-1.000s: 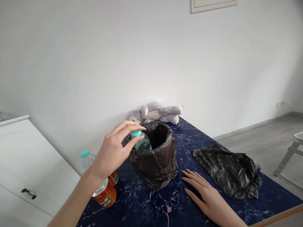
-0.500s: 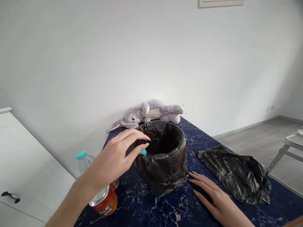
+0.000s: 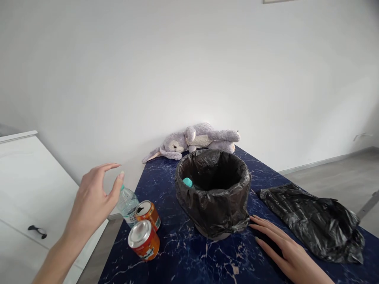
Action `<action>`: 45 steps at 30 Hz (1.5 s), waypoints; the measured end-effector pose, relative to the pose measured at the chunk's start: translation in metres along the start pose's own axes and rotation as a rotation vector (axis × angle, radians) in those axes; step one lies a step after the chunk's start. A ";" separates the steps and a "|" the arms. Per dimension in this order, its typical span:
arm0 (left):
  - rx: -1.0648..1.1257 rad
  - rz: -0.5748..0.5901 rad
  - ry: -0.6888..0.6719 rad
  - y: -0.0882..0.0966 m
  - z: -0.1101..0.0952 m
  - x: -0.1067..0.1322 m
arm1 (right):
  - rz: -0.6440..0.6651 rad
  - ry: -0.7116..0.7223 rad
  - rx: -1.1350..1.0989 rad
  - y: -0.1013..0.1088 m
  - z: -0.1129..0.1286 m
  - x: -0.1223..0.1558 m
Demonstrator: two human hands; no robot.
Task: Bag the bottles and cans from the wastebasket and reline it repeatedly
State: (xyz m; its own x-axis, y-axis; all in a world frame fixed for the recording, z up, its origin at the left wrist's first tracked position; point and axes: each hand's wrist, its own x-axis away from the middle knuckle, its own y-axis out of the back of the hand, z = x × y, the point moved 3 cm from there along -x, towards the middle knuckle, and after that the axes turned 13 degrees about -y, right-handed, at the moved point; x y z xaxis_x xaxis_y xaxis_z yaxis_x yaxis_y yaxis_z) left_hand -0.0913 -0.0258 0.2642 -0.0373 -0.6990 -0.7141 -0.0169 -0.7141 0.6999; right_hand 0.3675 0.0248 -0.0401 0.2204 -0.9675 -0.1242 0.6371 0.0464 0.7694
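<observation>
My left hand [image 3: 97, 193] is raised with thumb and fingers apart, close to the cap of a clear plastic bottle [image 3: 128, 206] whose top it partly hides. Beside that bottle stand two orange drink cans, an opened can [image 3: 151, 215] and, nearer me, a second can [image 3: 148, 246]. A bin lined with a black bag [image 3: 219, 209] stands mid-table. Inside its left rim shows a turquoise bottle cap [image 3: 187, 182]; the rest of that bottle is hidden. My right hand [image 3: 278, 244] lies flat on the table, its fingertips by the bin's lower right side.
A grey plush rabbit [image 3: 192, 141] lies against the wall behind the bin. On the right, a crumpled black bag [image 3: 316, 223] rests on the dark blue marbled table [image 3: 189, 260]. A white cabinet [image 3: 38, 185] with a black handle stands at the left.
My left hand has moved left from the bin's rim to the standing bottle, leaving the turquoise-capped bottle in the bin. My right hand stays beside the bin. The view has shifted slightly.
</observation>
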 end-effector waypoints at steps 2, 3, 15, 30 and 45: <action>-0.007 0.114 0.065 -0.011 0.019 0.012 | 0.003 0.014 0.011 -0.002 -0.003 0.000; -0.005 0.163 0.083 -0.016 0.027 0.017 | 0.005 0.019 0.014 -0.003 -0.004 0.000; -0.080 0.183 0.113 -0.011 0.033 0.031 | 0.048 0.042 -0.029 -0.001 0.000 0.000; 0.605 -0.234 -0.319 0.055 -0.166 -0.037 | 0.085 0.037 -0.126 0.013 0.016 -0.001; 0.369 0.385 -0.286 -0.012 -0.171 -0.049 | 0.127 0.007 -0.220 0.020 0.020 -0.002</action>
State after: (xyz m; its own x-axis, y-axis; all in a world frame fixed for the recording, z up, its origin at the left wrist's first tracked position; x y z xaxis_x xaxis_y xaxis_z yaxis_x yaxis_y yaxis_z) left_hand 0.0819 0.0104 0.2882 -0.3758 -0.8301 -0.4119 -0.2922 -0.3157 0.9028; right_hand 0.3654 0.0227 -0.0121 0.3138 -0.9486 -0.0404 0.7491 0.2213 0.6244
